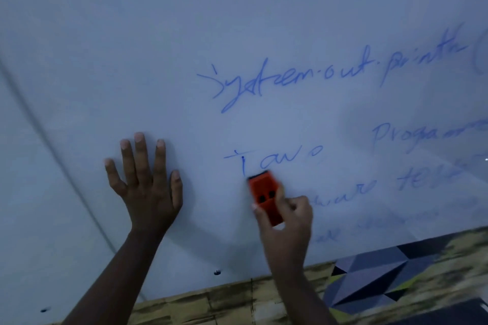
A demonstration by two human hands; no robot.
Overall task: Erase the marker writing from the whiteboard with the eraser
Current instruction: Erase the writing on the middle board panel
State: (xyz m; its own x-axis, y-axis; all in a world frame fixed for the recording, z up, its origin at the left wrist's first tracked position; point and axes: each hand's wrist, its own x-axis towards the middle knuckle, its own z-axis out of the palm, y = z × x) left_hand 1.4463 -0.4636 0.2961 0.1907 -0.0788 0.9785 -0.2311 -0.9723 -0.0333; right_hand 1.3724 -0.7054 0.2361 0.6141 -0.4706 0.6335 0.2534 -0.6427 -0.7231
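The right hand (286,221) has its fingers (301,204) curled round the lower end of the orange plastic eraser with a dark felt edge (264,196), thumb on its left side, pressing it against the white whiteboard (105,60). The eraser's top edge sits just under the blue marker writing (274,158), touching the lowest strokes. To the left, well apart, the left hand (148,187) lies flat on the board, fingers straight and spread. Below the board's bottom edge runs a patterned wall (369,280).
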